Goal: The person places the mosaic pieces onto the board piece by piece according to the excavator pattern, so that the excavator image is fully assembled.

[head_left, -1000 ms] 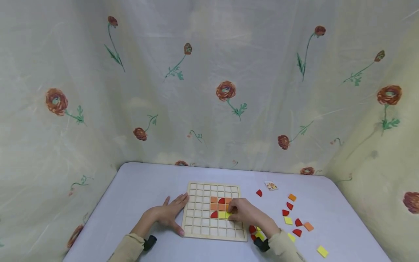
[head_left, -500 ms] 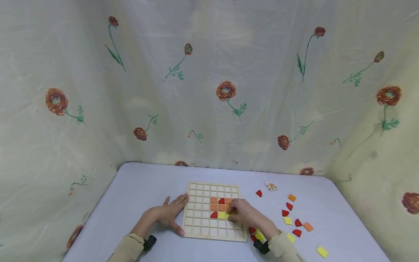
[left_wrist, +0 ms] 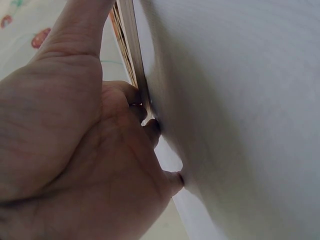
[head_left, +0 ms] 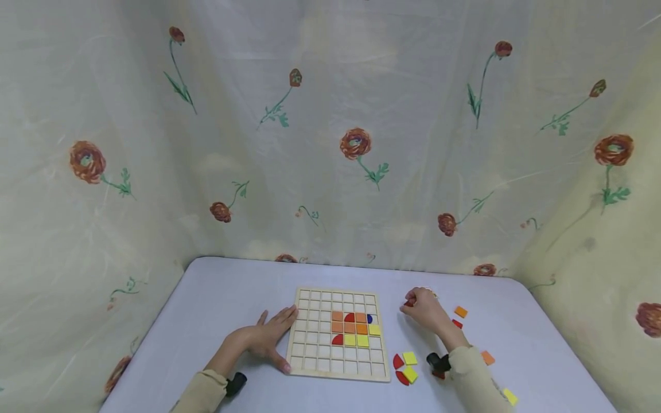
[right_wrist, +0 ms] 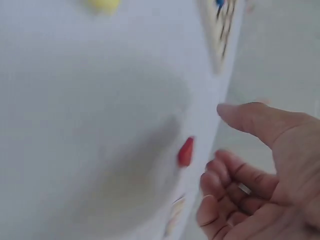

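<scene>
A wooden grid board (head_left: 316,349) lies on the table, with orange, red, yellow and blue pieces set in its cells. My left hand (head_left: 265,337) rests against its left edge, fingers and thumb spread. In the left wrist view the fingertips touch the board's side (left_wrist: 131,47). My right hand (head_left: 427,310) hovers right of the board, over a red quarter-circle piece (right_wrist: 185,152). That piece lies on the table in the right wrist view, apart from the spread thumb and loosely bent fingers. A picture card (right_wrist: 174,215) lies beyond it, partly hidden by the hand in the head view.
Two red quarter-circles (head_left: 398,361) and two yellow squares (head_left: 410,358) lie near the board's lower right corner. Farther right are orange squares (head_left: 461,312) and another yellow square (head_left: 510,396). My right forearm covers other loose pieces. A flowered curtain (head_left: 330,172) hangs behind the table.
My right hand has left the board and moved right and away from me to the red piece. A yellow square and a blue piece now show at the board's right side. The left hand stays put.
</scene>
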Tool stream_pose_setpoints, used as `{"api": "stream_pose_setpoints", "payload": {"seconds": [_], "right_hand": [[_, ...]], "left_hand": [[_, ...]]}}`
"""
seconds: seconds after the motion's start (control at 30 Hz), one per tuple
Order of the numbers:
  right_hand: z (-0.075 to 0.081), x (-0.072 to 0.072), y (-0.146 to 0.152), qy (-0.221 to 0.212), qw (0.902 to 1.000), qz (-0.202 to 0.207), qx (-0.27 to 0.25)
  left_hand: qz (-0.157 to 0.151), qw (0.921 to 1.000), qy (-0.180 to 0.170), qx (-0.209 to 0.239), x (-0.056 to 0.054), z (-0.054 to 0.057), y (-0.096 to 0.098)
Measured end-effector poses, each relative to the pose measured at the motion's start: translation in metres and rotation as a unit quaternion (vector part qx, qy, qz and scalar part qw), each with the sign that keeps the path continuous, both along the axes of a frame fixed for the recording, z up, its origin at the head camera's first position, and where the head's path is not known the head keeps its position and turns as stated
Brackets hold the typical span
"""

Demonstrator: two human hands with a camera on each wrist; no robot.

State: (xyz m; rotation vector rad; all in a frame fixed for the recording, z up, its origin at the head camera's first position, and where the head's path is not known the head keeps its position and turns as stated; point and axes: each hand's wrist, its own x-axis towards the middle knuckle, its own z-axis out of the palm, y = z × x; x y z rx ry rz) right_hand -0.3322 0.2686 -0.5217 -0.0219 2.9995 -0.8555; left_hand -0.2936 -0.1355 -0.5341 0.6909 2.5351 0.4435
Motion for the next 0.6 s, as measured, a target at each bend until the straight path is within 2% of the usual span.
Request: {"api": "stream_pose_setpoints", "payload": {"seconds": [0.13, 0.2, 0.37, 0.6], "right_hand": [[-0.009, -0.007, 0.014, -0.036, 0.9988, -0.032, -0.005], [-0.016, -0.011, 0.018, -0.037, 0.9986, -0.037, -0.009], [-0.028, -0.020, 0.026, -0.012, 0.9997, -0.018, -0.013], [-0.026, -0.016, 0.026, -0.016, 0.9997, -0.001, -0.019]], "left_hand": [[0.001, 1.0000, -0.002, 0.003, 0.001, 0.002, 0.000], [0.000, 1.0000, -0.001, 0.005, 0.001, 0.003, -0.001], [-0.002, 1.0000, -0.003, 0.005, 0.002, 0.004, 0.000], [-0.002, 1.0000, -0.002, 0.002, 0.002, 0.005, 0.000]]}}
